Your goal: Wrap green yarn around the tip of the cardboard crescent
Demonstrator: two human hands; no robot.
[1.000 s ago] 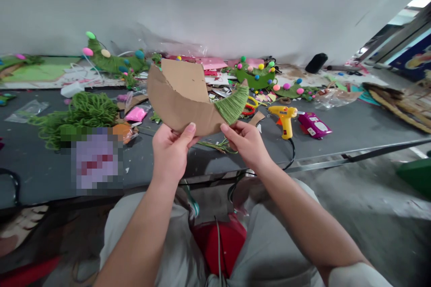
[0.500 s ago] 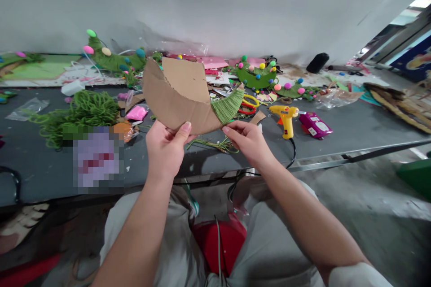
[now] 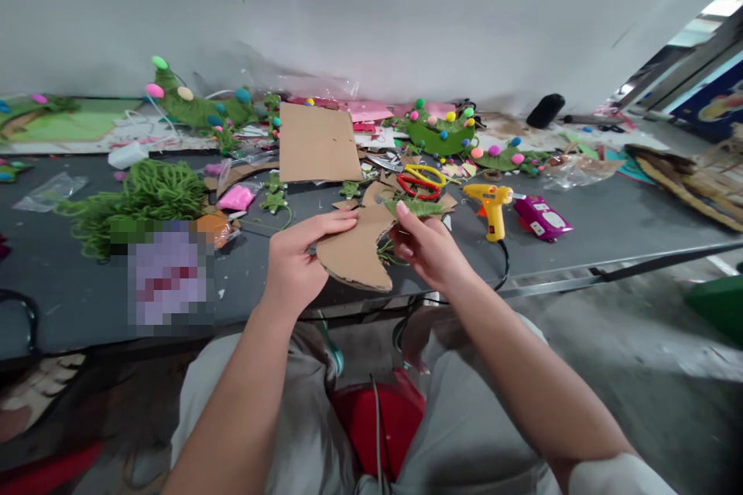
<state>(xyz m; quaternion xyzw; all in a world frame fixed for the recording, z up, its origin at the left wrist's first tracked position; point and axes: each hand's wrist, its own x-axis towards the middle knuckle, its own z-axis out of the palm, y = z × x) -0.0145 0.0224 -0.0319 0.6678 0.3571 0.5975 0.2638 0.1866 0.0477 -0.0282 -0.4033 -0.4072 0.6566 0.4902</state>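
Between my hands is a crescent-shaped piece of cardboard [image 3: 355, 249], tilted so its bare tip points down toward me. My left hand [image 3: 299, 259] grips its left edge, fingers on top. At the other end, green yarn [image 3: 419, 207] is wrapped round the crescent, and my right hand [image 3: 428, 247] pinches that wrapped part with the thumb on top. Just behind lie scissors with red and yellow handles [image 3: 419, 184]. A yellow glue gun [image 3: 492, 209] stands to the right of my right hand. Some loose green strands show behind the crescent.
A heap of green yarn [image 3: 148, 197] lies on the dark table at left. A square cardboard sheet [image 3: 319, 143] rests at the back. Finished-looking green crescents with pompoms [image 3: 438, 131] stand along the wall. A purple box [image 3: 542, 216] lies beside the glue gun.
The crescent has been lowered and turned, its bare end swinging down toward me. Scissors and the cardboard sheet behind it now show more fully. Both hands still hold it.
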